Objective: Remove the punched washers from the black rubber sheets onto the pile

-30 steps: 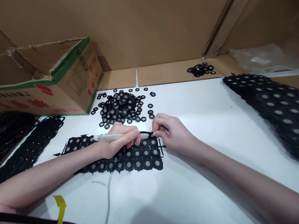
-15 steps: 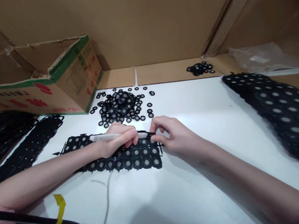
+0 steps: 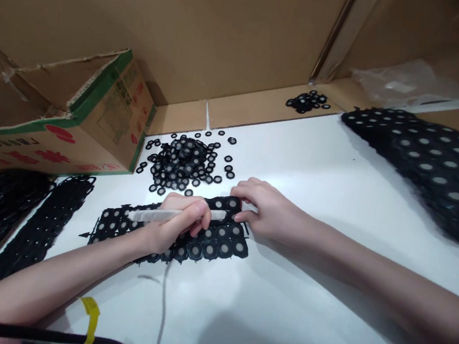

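A black rubber sheet of round rings with pale centres [image 3: 209, 244] lies flat on the white table [image 3: 291, 288]. My left hand [image 3: 172, 226] rests on it, fingers wrapped round a white pen-like tool [image 3: 167, 216] whose tip points right at the sheet's top right corner. My right hand [image 3: 264, 208] sits at that corner, thumb and fingers pinched on the sheet's edge beside the tool tip. A heap of loose black rings [image 3: 185, 159] lies just behind the sheet.
An open cardboard box [image 3: 70, 122] stands at the left. Stacks of emptied black sheets [image 3: 11, 220] lie at the lower left, full sheets [image 3: 431, 160] at the right. A small ring pile [image 3: 306, 102] and a plastic bag [image 3: 406, 84] lie at the back. Cardboard walls surround the table.
The view has shifted slightly. My left hand and tool slid a little left and down along the sheet. My right hand stays pinched at the corner.
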The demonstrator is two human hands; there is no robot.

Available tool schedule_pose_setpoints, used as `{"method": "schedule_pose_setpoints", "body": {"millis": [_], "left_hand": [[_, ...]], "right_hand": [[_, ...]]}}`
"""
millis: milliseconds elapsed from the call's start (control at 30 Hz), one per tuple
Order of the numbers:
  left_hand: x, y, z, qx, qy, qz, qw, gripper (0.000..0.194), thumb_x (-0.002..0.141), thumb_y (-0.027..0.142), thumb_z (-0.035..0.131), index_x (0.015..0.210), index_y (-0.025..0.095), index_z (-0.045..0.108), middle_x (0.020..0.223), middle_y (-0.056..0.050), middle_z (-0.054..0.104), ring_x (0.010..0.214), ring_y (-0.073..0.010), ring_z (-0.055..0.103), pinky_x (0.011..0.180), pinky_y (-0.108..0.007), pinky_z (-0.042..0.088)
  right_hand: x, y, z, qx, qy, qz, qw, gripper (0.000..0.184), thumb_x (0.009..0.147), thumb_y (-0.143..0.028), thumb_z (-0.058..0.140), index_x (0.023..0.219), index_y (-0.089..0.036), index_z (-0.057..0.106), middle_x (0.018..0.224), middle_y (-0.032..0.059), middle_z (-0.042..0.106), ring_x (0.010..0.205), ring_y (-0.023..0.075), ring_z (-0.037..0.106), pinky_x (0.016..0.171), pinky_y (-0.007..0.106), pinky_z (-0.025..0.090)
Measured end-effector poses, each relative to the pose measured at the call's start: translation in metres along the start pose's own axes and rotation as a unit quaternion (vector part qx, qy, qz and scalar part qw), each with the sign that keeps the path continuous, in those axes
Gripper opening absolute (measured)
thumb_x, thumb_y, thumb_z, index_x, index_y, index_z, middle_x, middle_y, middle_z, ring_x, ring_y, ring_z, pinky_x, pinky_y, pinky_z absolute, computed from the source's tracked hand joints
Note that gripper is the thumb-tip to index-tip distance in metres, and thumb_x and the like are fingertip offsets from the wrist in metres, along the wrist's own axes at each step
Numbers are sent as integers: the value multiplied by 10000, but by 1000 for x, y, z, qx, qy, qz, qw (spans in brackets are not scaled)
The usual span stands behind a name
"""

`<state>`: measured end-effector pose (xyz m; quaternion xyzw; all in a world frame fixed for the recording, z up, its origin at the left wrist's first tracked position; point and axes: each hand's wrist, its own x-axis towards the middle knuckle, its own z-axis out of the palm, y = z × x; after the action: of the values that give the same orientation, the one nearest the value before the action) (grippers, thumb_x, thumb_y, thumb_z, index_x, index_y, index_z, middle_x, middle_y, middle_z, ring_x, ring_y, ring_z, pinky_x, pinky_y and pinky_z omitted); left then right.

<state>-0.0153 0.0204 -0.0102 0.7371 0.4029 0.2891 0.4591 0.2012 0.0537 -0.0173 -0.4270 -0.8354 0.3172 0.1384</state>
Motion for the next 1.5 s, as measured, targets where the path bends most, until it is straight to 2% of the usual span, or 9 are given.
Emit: {"method": "schedule_pose_setpoints", "body": {"millis": [233, 400, 500, 667, 767, 833, 1000, 1300, 1500], "left_hand": [[0, 2, 0, 16, -18, 14, 1000, 468, 998, 363, 338, 660, 136, 569, 518, 5, 518, 458, -78, 428, 460, -214, 326], [-1, 11, 3, 13, -18, -26, 999, 470, 988, 378, 341, 635, 151, 552, 508, 2, 502, 454, -91, 409, 458, -241, 306], [0, 15, 4, 22, -48, -56, 997, 473, 985, 387, 332, 636, 154, 549, 511, 4, 496, 461, -98, 410, 468, -248, 304], [0, 12, 4, 19, -57, -50, 997, 465, 982, 392, 333, 641, 161, 548, 502, 1, 490, 462, -111, 418, 469, -255, 311], [-2, 7, 4, 19, -42, -36, 998, 466, 986, 395, 337, 662, 155, 569, 534, 2, 518, 476, -100, 433, 483, -242, 324], [-5, 4, 4, 14, -22, -22, 999, 465, 987, 396, 350, 669, 147, 580, 557, 5, 534, 482, -90, 437, 495, -232, 332], [-16, 7, 9, -61, 61, -9, 996, 475, 981, 389, 384, 611, 150, 566, 479, 10, 477, 460, -93, 401, 461, -235, 303], [-18, 11, 16, -48, -7, -37, 998, 468, 980, 392, 372, 634, 142, 564, 502, -5, 526, 431, -85, 414, 425, -239, 304], [-16, 17, 16, -29, -20, -69, 997, 452, 974, 365, 348, 643, 140, 557, 525, -16, 545, 444, -94, 429, 447, -243, 334]], "right_hand": [[-1, 1, 2, 16, 15, 36, 999, 218, 660, -21, 583, 647, -202, 462, 749, 44, 503, 774, 212, 500, 678, 318, 395], [-1, 0, 1, 3, 10, 42, 999, 211, 678, -38, 579, 642, -200, 447, 751, 48, 496, 755, 203, 492, 668, 311, 389], [-1, -1, 1, -5, 6, 35, 999, 220, 680, -49, 579, 628, -201, 429, 725, 43, 506, 749, 200, 481, 662, 307, 376], [-2, -2, -1, -3, -3, 28, 1000, 200, 701, -72, 577, 640, -203, 439, 734, 42, 530, 772, 203, 488, 678, 315, 380], [-4, -4, -4, 5, -21, 30, 999, 162, 725, -153, 626, 711, -211, 475, 828, 58, 546, 823, 223, 500, 714, 338, 404], [-5, -6, -7, 7, -47, 34, 998, 229, 702, -203, 688, 755, -220, 466, 857, 55, 544, 841, 233, 501, 712, 343, 412], [-4, -8, -10, 16, -68, 41, 997, 294, 682, -155, 691, 776, -229, 423, 833, 32, 538, 829, 221, 502, 665, 318, 392], [-5, -7, -11, 65, -73, 26, 995, 319, 640, -62, 634, 716, -230, 373, 756, -11, 511, 727, 169, 485, 601, 291, 355], [-6, -8, -13, 62, -86, 21, 994, 303, 643, -84, 618, 724, -227, 364, 743, -17, 506, 717, 158, 480, 593, 278, 341]]}}
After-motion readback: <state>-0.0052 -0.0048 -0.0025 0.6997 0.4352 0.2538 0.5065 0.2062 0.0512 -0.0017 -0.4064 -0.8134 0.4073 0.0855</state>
